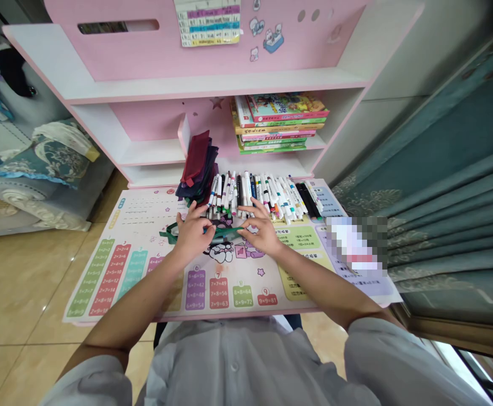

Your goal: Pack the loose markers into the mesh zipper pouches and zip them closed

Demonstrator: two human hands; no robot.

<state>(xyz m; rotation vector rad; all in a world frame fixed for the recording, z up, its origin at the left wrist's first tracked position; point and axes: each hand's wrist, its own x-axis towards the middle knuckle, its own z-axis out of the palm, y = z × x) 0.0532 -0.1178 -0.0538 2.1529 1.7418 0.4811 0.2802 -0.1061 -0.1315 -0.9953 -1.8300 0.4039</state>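
Observation:
A green zip pouch [226, 234] lies low over the desk, stretched between my two hands. With thumb and fingertips closed, my left hand [192, 231] grips it on the left, and a small blue bit shows at those fingertips. At the other end my right hand [263, 230] pinches the pouch's edge, its other fingers stretched forward. What is inside the pouch I cannot make out. Just beyond my hands is a wide row of marker pens [267, 194], mostly white with coloured ends. Dark pouches with a red one [196, 158] on top are stacked left of the markers.
The desk top [145, 301] has printed multiplication tables. A pink shelf unit [145, 121] rises behind it, holding a stack of books [280, 127]. A blurred-out item [356, 245] lies at the right edge, near a teal curtain [440, 197]. A sofa [39, 192] stands at left.

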